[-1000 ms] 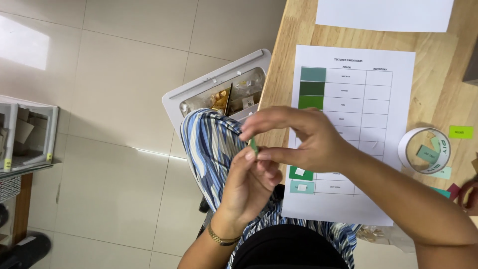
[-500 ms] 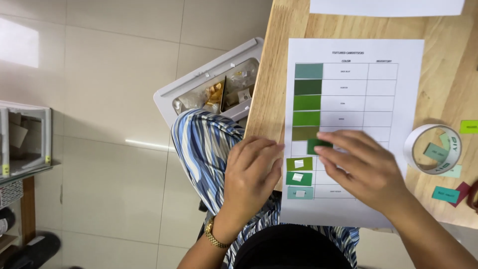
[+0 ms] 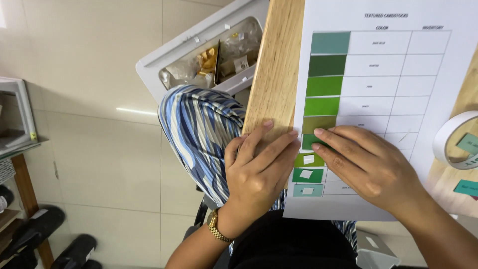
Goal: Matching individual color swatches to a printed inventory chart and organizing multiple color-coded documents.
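Note:
A white chart sheet lies on a wooden table, with a column of green swatches down its left side. My right hand lies flat on the sheet, its fingertips pressing a dark green swatch into the column. My left hand rests fingers apart on the table's edge, its fingertips touching the sheet's left border beside that swatch. It holds nothing and wears a gold watch at the wrist. Below the pressed swatch, three green squares each carry a small white tab.
A white tape roll sits at the right edge with teal paper pieces near it. A white bin of scraps stands on the tiled floor beyond my striped-trousered knee. Shelving and dark shoes are at the left.
One second ago both hands held a small green piece up above my lap. They have since come down to the sheet, and the green swatch is now pressed into the column.

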